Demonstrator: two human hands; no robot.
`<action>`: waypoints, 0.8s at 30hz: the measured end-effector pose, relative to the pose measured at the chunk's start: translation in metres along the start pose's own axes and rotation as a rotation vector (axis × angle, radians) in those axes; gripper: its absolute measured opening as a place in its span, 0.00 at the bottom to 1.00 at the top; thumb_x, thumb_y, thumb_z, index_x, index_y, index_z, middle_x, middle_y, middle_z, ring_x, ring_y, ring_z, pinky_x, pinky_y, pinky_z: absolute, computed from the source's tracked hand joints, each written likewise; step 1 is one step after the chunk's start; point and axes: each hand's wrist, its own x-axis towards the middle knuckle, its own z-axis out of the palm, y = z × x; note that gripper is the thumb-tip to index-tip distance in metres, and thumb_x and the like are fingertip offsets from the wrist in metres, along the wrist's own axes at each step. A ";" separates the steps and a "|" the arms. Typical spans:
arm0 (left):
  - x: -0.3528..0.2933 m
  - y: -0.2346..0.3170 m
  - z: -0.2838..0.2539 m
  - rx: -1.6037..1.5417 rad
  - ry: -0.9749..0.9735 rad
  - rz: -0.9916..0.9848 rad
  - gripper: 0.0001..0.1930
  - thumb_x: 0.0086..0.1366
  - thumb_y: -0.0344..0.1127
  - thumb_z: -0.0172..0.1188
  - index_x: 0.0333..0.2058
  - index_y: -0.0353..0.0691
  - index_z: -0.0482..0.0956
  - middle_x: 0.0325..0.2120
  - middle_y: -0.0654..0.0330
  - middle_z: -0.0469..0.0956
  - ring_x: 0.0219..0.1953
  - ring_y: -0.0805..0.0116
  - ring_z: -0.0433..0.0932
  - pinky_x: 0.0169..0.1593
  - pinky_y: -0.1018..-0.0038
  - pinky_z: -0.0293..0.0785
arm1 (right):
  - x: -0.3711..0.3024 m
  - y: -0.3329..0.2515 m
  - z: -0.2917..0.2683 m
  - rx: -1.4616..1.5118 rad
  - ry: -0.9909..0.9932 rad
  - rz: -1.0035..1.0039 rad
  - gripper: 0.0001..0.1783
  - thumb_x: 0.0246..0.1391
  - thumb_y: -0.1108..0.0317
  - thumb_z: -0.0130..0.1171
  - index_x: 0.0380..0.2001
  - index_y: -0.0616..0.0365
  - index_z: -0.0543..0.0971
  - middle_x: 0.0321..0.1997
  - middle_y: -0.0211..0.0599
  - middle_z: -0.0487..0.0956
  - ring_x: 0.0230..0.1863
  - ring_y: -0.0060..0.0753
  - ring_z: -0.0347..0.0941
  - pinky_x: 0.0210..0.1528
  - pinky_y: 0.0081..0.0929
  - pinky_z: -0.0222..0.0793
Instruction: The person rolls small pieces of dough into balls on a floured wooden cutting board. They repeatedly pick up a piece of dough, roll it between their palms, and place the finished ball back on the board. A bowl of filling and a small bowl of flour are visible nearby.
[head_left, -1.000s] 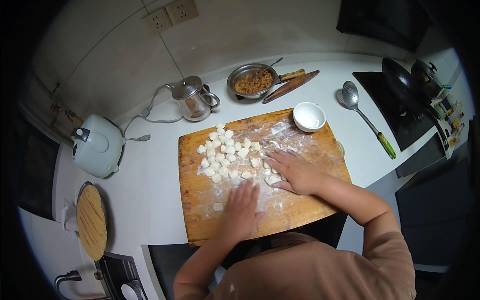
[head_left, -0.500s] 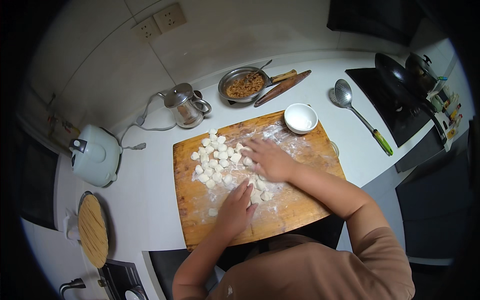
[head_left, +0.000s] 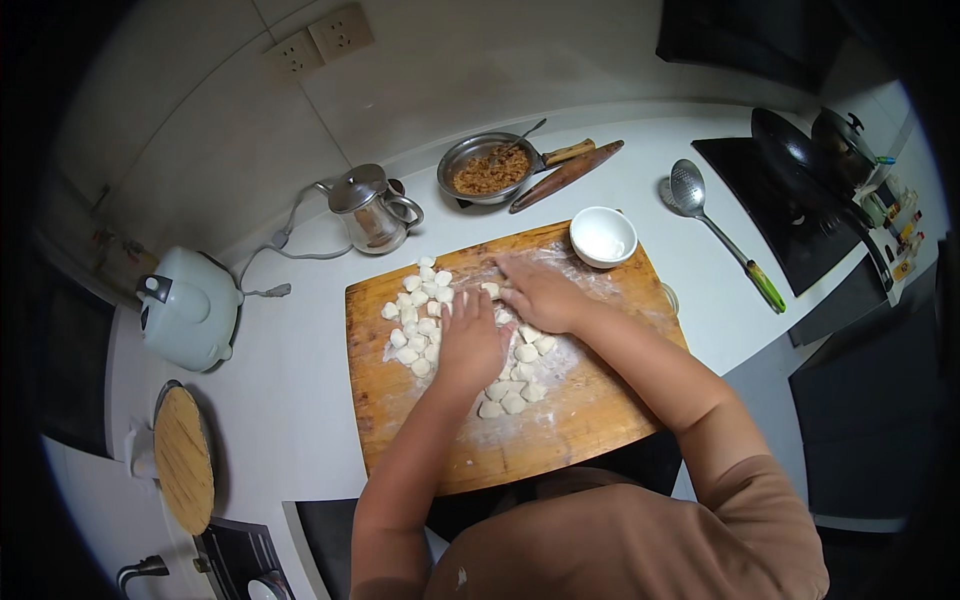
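Observation:
Small white dough pieces (head_left: 409, 312) lie scattered across a floured wooden board (head_left: 400, 440). My left hand (head_left: 472, 345) rests palm down among them, its fingers stretched forward over the left cluster. Just right of it, my right hand (head_left: 543, 294) is laid flat with fingers extended, the fingertips pointing far left and touching the floury wood. A few pieces show between the two hands, and others are covered by them. Nearer to me, in front of both hands, sits a second group of dough pieces (head_left: 514, 385). Neither hand grips anything.
A white bowl (head_left: 603, 238) stands at the board's far right corner. Behind are a metal kettle (head_left: 372, 215), a pan of brown filling (head_left: 490, 172) and a dark rolling pin (head_left: 566, 178). A slotted ladle (head_left: 705, 205) lies right, near the black stove (head_left: 770, 220). A pale green appliance (head_left: 190, 312) stands left.
My left hand has moved away from me onto the left cluster, uncovering the nearer pieces. My right hand has shifted slightly right and away. A lone piece at the near left no longer lies there.

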 end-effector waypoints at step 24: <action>-0.115 -0.026 -0.003 0.067 -0.051 -0.016 0.46 0.58 0.51 0.64 0.64 0.25 0.54 0.67 0.37 0.49 0.70 0.43 0.47 0.69 0.46 0.42 | -0.094 -0.008 -0.015 -0.238 -0.022 -0.180 0.31 0.64 0.56 0.44 0.66 0.58 0.60 0.71 0.46 0.59 0.72 0.49 0.52 0.73 0.44 0.44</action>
